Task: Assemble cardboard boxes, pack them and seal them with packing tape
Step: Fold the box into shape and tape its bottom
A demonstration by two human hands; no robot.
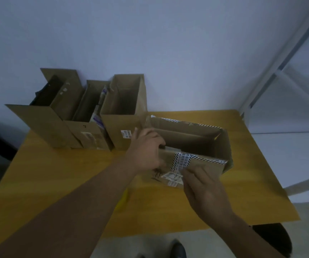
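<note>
On the yellow wooden counter [56,174], the open brown cardboard box [222,146] is best kept square while the left hand [146,149] grips its near wall and the right hand [204,190] pinches the black-and-white printed tape [180,162].

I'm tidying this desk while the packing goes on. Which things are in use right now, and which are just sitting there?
In use: open box, held by left hand and right hand; striped tape on its near flap.
Lying about: three upright boxes at the back: left box, middle box, right box.
</note>
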